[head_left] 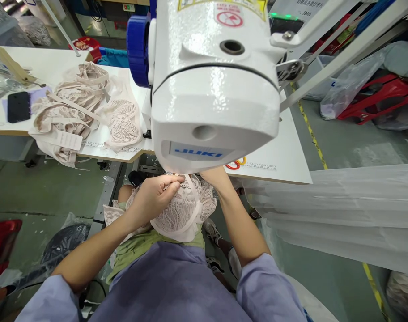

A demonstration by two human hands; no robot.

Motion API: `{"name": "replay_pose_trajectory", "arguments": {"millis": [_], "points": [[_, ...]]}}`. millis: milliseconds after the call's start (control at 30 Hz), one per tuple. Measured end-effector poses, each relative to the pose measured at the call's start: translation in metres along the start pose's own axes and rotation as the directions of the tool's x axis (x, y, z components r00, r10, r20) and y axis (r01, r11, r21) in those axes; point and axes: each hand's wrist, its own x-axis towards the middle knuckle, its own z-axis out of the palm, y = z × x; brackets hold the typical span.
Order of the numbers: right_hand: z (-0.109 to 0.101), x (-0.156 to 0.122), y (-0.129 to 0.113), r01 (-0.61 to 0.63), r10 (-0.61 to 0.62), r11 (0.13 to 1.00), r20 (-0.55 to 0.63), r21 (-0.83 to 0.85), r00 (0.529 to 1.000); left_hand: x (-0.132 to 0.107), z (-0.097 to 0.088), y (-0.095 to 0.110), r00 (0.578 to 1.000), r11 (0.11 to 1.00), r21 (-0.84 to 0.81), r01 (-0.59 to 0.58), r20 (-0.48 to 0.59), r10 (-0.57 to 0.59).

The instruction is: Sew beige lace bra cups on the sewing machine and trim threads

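A pale beige lace bra (179,212) hangs over my lap at the front of a white sewing machine (214,103). My left hand (157,194) is closed, its thumb and fingers pinching the upper edge of the bra just under the machine head. Most of my right hand (212,175) is hidden behind the head; only the wrist and the back edge show, close to the bra's upper right side. The needle area is out of sight below the head.
Several beige lace bras (78,107) are heaped on the left of the white table (287,147), beside a black phone (19,107). Red and yellow rings (233,165) lie right of the machine. White cloth (341,210) hangs at the right.
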Motion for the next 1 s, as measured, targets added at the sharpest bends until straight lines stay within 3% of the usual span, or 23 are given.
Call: {"name": "replay_pose_trajectory", "arguments": {"millis": [333,500,800,1000], "points": [[-0.002,0.000,-0.003,0.024,-0.025,0.999,0.029,0.029,0.999,0.000,-0.001,0.001,1.000,1.000,0.003,0.001,0.012,-0.001],[-0.001,0.001,0.003,0.022,-0.022,0.997,0.013,-0.070,1.000,-0.001,0.000,-0.002,0.999,0.999,0.023,-0.034,-0.004,0.034],[0.008,0.001,0.006,0.029,-0.033,0.999,-0.089,-0.038,0.995,-0.017,-0.002,-0.012,0.985,0.964,0.262,-0.044,-0.149,0.086],[0.012,0.001,0.004,0.031,-0.033,0.999,-0.087,-0.023,0.996,-0.022,-0.004,-0.018,0.973,0.961,0.260,-0.099,-0.175,0.147]]}}
